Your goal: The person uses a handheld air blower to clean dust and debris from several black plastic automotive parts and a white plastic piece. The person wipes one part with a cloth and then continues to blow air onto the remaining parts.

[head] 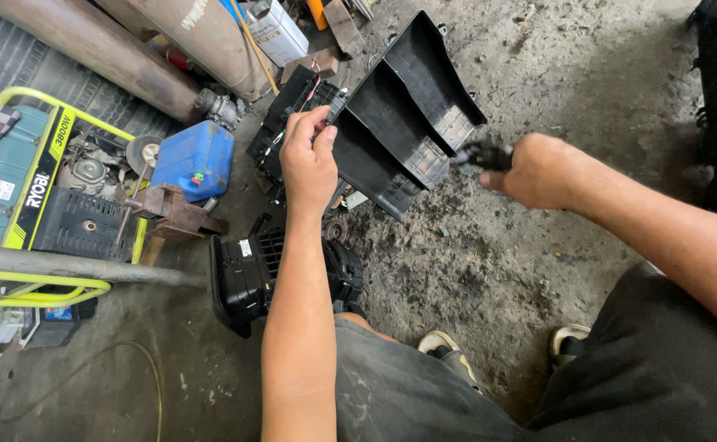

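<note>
Left hand (307,160) pinches the edge of a black plastic housing (403,115), held tilted above the concrete floor (489,270). Right hand (538,170) is closed on a small black part (481,154) touching the housing's lower corner.

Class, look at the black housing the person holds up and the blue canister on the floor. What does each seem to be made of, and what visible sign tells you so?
Black housing: probably moulded plastic, matt and dusty; thin walls with moulded inner partitions. Left hand grips its edge.
Blue canister: likely plastic, slightly glossy; rounded corners and soft highlights, though painted metal cannot be ruled out.
</note>
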